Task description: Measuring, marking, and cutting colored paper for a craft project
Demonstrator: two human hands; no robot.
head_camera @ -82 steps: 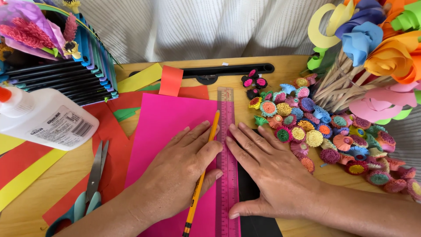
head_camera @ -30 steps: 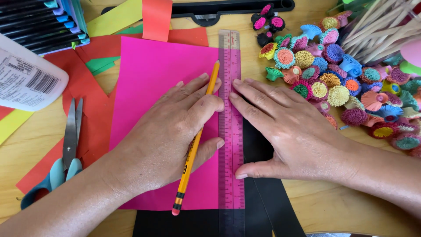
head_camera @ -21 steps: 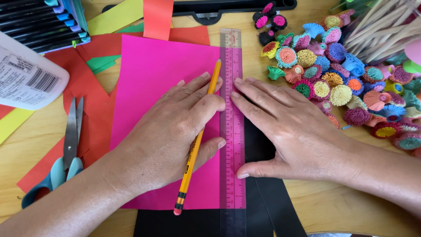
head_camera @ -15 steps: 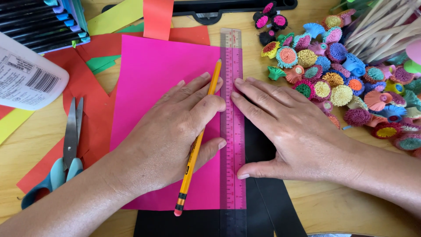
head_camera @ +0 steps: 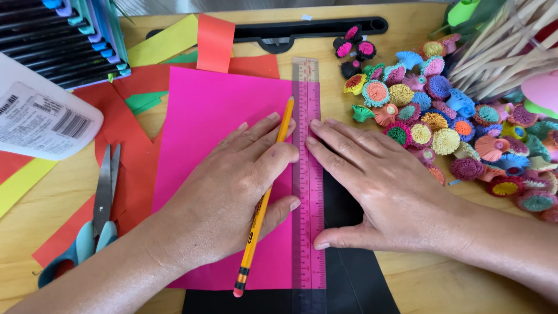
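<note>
The left hand (head_camera: 232, 197) lies flat, palm down, on a bright pink sheet of paper (head_camera: 215, 145) on the wooden counter (head_camera: 424, 285); its fingers are spread rather than curled, and a yellow pencil (head_camera: 264, 200) sits under them, its point up beside the ruler's edge and its pink eraser end near the sheet's lower edge; whether the fingers actually pinch the pencil I cannot tell. The right hand (head_camera: 383, 192) is also flat and spread, its fingertips and thumb pressing the right side of a clear pink ruler (head_camera: 308, 192) that runs lengthwise along the right edge of the pink sheet; the palm rests on a black sheet (head_camera: 354, 279) beneath. Left of the pink sheet lie red paper (head_camera: 131, 174) and scissors with pale blue handles (head_camera: 93, 224), blades closed; a white glue bottle (head_camera: 40, 122) lies at the far left, beside a rack of markers (head_camera: 58, 40). To the right, a heap of small coloured quilled paper flowers (head_camera: 442, 125) spreads across the counter, with a bundle of wooden sticks (head_camera: 500, 46) behind it.
</note>
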